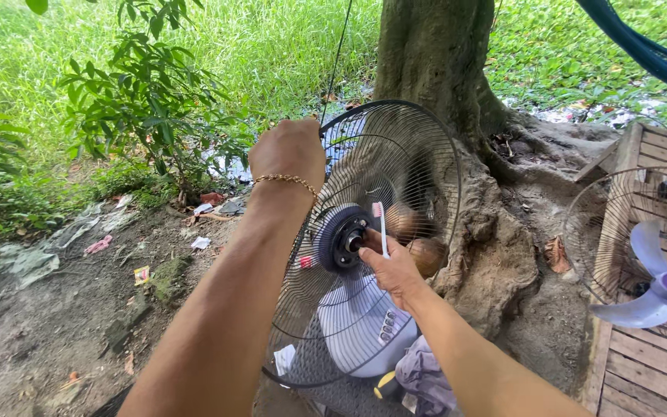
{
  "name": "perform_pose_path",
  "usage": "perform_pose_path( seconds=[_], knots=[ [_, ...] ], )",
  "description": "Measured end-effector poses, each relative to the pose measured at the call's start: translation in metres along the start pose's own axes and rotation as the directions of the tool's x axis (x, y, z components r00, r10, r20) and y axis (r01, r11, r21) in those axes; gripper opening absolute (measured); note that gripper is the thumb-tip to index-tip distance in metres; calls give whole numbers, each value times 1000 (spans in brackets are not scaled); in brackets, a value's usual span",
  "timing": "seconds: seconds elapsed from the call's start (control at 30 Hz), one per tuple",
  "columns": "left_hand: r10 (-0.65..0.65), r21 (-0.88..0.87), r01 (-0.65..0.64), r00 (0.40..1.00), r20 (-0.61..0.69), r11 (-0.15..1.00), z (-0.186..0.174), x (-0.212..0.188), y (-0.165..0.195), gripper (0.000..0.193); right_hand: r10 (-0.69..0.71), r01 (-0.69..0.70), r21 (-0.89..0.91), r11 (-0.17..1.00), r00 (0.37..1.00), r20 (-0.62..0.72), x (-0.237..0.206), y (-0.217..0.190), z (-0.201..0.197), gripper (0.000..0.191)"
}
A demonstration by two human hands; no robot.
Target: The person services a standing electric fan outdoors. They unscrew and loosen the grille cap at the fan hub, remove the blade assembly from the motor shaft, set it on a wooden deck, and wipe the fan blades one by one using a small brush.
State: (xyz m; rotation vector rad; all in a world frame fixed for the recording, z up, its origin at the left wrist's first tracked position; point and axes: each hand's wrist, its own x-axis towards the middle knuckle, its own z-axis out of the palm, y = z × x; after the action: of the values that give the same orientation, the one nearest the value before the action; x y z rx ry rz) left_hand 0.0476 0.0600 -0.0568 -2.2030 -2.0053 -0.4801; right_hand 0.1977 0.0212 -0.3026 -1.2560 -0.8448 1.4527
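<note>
A standing fan with its blades off stands in front of me; its black wire rear guard [418, 177] is upright and its blue-grey motor hub [345, 238] faces me. My left hand [289, 150], with a gold bracelet on the wrist, grips the top rim of the guard. My right hand [395, 266] holds a white toothbrush [382, 224] with its pink bristled head up, right beside the hub's shaft. Below is the fan's white base with buttons [360, 324].
A thick tree trunk [434, 62] rises just behind the fan. At right, a wooden platform [650, 363] carries a second wire guard and a lilac fan blade [658, 289]. Litter lies on the bare ground at left, bushes and grass beyond. A cloth [426, 378] lies by the base.
</note>
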Motion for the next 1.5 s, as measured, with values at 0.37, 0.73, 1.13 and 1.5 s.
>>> perform_pose_path(
  seconds=[0.37, 0.73, 1.13, 1.5],
  knots=[
    [56, 19, -56, 998, 2, 998, -2, -6, 3, 24, 52, -58, 79, 995, 996, 78, 6, 8, -7, 52],
    [-82, -10, 82, 997, 0, 997, -6, -26, -26, 24, -8, 10, 49, 999, 999, -39, 16, 12, -6, 36],
    [-26, -39, 23, 997, -78, 999, 6, -28, -29, 23, 76, -77, 135, 988, 997, 8, 11, 3, -4, 46],
    [30, -63, -37, 993, -116, 997, 5, -28, -22, 24, 22, -22, 37, 999, 1000, 10, 3, 5, 4, 43]
  ],
)
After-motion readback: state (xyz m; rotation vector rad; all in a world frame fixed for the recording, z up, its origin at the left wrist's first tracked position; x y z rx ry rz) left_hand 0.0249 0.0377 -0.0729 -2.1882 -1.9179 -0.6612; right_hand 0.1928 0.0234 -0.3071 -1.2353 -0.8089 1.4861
